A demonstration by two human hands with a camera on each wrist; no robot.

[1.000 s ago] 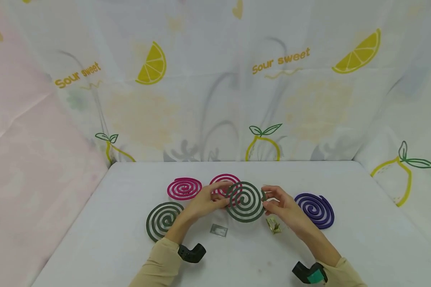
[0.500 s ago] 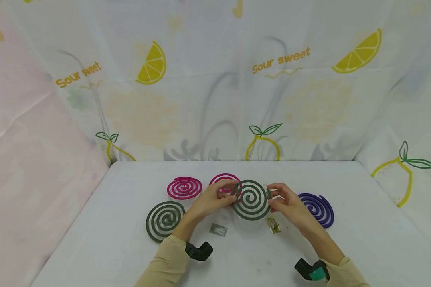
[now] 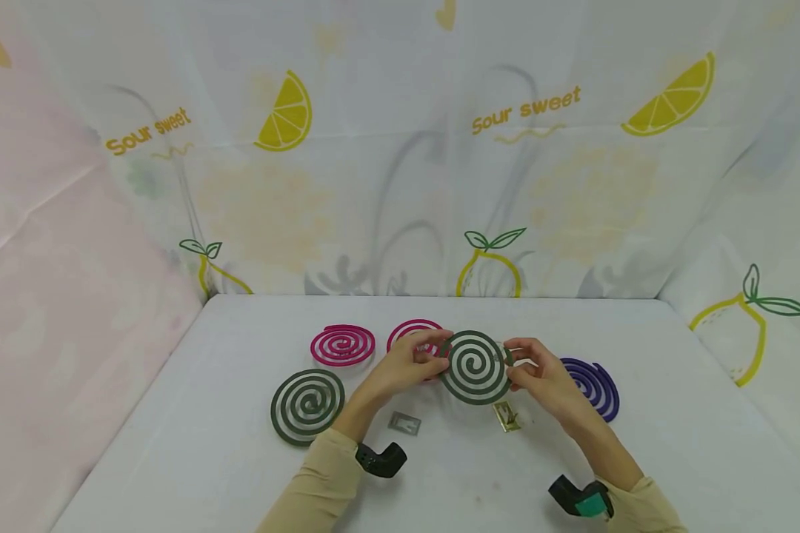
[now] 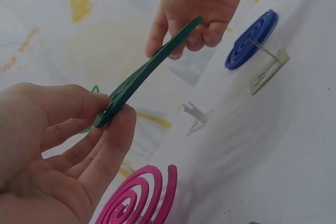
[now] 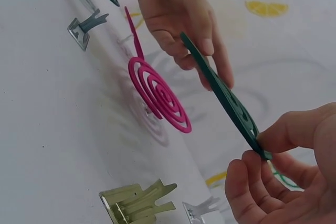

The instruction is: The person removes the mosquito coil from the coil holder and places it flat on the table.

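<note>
Both hands hold a green mosquito coil (image 3: 475, 400) up above the table, its flat spiral facing the head camera. My left hand (image 3: 403, 364) pinches its left edge between thumb and fingers, and my right hand (image 3: 541, 377) pinches the opposite edge. From the left wrist the held coil (image 4: 152, 67) appears nearly edge-on and tilted. Below the hands, a silver metal coil stand (image 3: 405, 424) and a gold coil stand (image 3: 507, 417) stand on the table, prongs raised. Another silver stand (image 5: 202, 209) shows beside the gold one in the right wrist view.
A second green coil (image 3: 308, 406) is at left. Two pink coils, one at back left (image 3: 343, 346) and one behind my left hand (image 3: 416, 323), sit raised on stands. A purple coil (image 3: 598, 390) is at right, partly behind my right hand. Printed cloth walls surround the white table (image 3: 193, 459).
Both hands have moved right and slightly away together, carrying the green coil with them. More of the left green coil is uncovered; more of the purple coil is hidden.
</note>
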